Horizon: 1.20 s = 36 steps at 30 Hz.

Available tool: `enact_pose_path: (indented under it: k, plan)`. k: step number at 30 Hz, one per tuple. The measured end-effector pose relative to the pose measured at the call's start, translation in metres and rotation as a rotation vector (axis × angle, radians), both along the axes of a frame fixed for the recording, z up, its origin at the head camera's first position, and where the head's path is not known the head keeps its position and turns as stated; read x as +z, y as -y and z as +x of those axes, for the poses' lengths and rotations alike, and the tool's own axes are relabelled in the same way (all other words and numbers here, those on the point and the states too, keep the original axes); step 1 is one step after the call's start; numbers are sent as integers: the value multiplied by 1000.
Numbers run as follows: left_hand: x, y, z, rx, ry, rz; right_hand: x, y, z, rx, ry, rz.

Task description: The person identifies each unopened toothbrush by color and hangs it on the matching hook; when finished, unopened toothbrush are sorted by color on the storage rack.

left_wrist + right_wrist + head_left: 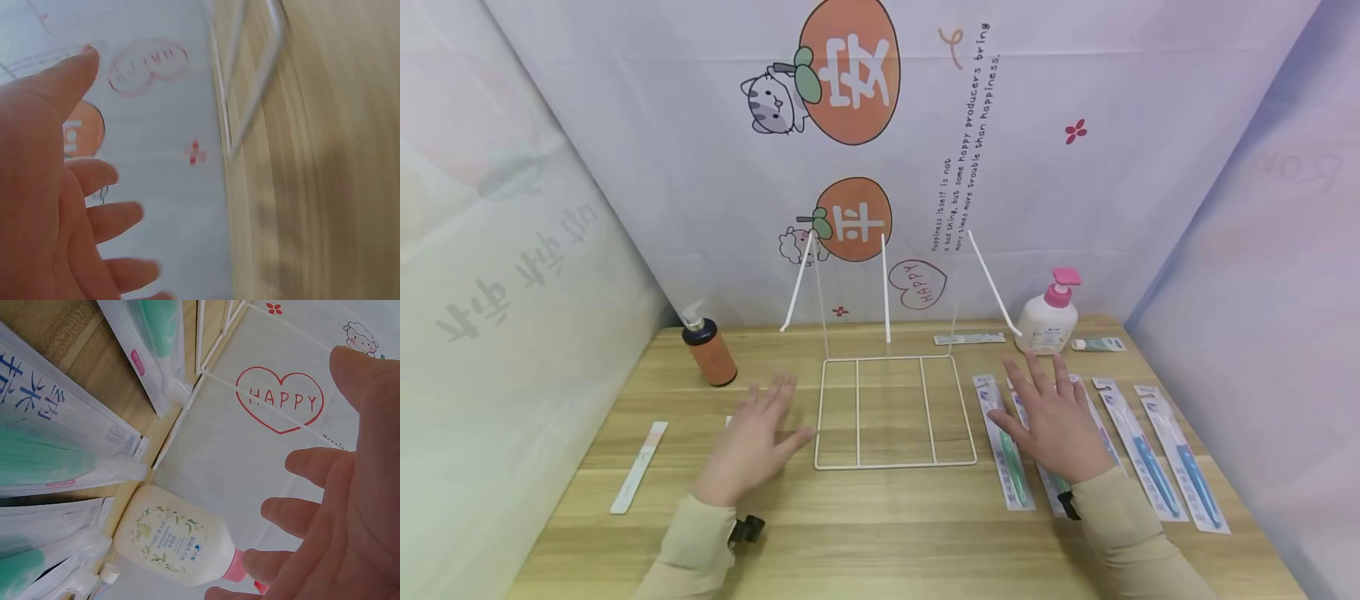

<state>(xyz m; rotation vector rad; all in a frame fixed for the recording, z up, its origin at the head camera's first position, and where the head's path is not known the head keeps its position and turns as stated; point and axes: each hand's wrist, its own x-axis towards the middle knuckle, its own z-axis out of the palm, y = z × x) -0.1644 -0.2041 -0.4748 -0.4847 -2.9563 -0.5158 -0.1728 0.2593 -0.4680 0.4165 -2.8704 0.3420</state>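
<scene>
My left hand (751, 442) hovers over the table to the left of a white wire rack (895, 467), fingers spread and holding nothing. Part of a small white item (728, 421) shows beside it. My right hand (1058, 417) is spread above a row of packaged toothbrushes (1186, 458), covering some of them from the head view. Green-handled toothbrushes lie toward the row's left, blue ones toward its right. In the right wrist view, the right fingers stand apart with nothing between them, and a white pump bottle (175, 537) with a pink top appears beyond.
An orange-and-black pump bottle (711, 354) stands at the back left. A thin white packet (638, 468) lies at left. Another thin packet (968, 339) and a small tube (1099, 344) lie along the back. Three rack prongs (886, 292) stick up toward me. Printed cloth walls enclose the table.
</scene>
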Motion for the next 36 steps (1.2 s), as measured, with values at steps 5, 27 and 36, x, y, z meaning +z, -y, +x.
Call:
enact_pose_path:
  k: [5, 27, 36]
  plan:
    - [-1, -14, 3, -88, 101, 257, 1, 2, -1, 3, 8, -2]
    - [-39, -28, 2, 98, 175, 276, -19, -4, -54, 110, 175, -138]
    - [-43, -30, 2, 85, 189, 247, -43, -25, -85, 115, 327, -167]
